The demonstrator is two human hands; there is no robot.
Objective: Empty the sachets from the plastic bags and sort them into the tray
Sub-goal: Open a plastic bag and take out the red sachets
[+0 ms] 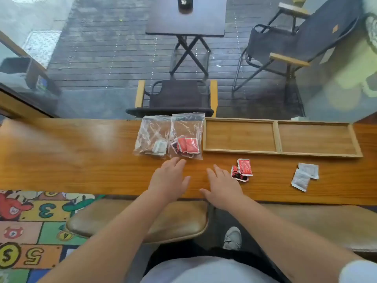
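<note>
Two clear plastic bags lie side by side on the wooden counter. The left bag (152,137) holds white sachets, and the right bag (187,137) holds red sachets. A wooden two-compartment tray (276,137) sits to their right with nothing in it. Loose red sachets (242,170) and loose white sachets (305,176) lie on the counter in front of the tray. My left hand (170,178) is flat with straight fingers, its tips just below the red-sachet bag. My right hand (221,185) is spread flat on the counter, left of the loose red sachets.
The counter (71,160) runs along a window; beyond it stand a dark chair (177,99), a folding table and another chair. A wooden stool (173,219) is under the counter edge. A colourful number rug (36,231) lies at lower left.
</note>
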